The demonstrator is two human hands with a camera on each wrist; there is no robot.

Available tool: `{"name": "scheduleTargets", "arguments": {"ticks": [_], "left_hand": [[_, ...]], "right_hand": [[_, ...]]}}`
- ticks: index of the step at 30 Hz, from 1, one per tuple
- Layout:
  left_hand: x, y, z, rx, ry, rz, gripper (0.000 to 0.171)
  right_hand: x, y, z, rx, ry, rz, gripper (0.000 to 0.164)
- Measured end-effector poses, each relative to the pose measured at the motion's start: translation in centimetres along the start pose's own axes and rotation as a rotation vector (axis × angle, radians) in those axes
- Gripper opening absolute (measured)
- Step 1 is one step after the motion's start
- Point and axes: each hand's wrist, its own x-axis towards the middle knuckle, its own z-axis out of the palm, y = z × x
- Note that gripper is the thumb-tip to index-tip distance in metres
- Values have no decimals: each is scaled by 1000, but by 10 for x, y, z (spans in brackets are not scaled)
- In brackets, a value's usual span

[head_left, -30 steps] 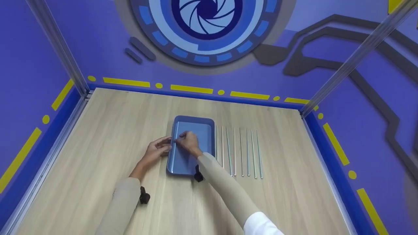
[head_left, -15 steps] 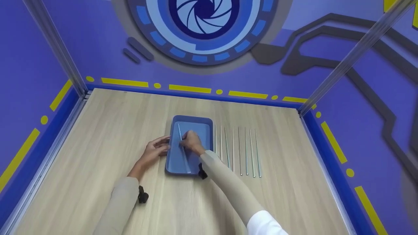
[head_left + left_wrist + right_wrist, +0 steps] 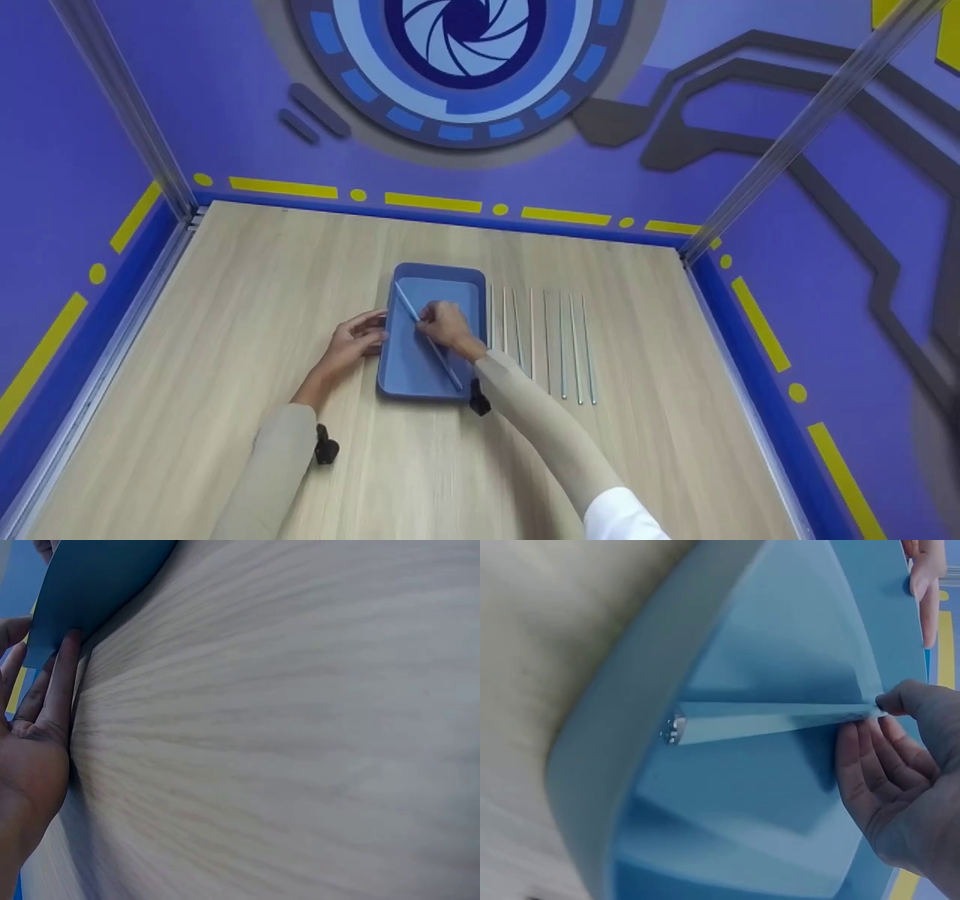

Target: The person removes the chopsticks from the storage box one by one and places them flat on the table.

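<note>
A blue rectangular tray (image 3: 431,386) sits mid-table. Inside it a slim light-blue stick (image 3: 406,300) lies slantwise, its far end toward the left wall. My right hand (image 3: 448,327) pinches this stick near its middle between thumb and fingertips. In the right wrist view the near end of the stick (image 3: 772,720) shows a silvery tip with small dots. My left hand (image 3: 352,343) is at the tray's left side, its extended fingers (image 3: 64,682) against the outer wall.
Several thin rods (image 3: 563,345) with small shiny near ends lie side by side just right of the tray; my right forearm covers the near ends of some. Blue walls (image 3: 420,169) enclose the table at back and sides.
The stick was along the tray's left wall; my right hand has drawn its near end rightward, so it now slants across the tray. My left hand stays at the wall.
</note>
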Motion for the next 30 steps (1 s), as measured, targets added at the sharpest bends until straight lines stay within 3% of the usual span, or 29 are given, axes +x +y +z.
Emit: {"name": "scheduleTargets", "arguments": {"ticks": [13, 21, 30], "left_hand": [[2, 0, 2, 4, -3, -15, 54], [2, 2, 2, -13, 17, -19, 53], [-1, 2, 0, 4, -8, -7, 53]], "right_hand": [[-3, 11, -16, 214, -1, -59, 17], [-7, 14, -24, 285, 27, -44, 16], [-17, 16, -33, 393, -14, 7, 17]]}}
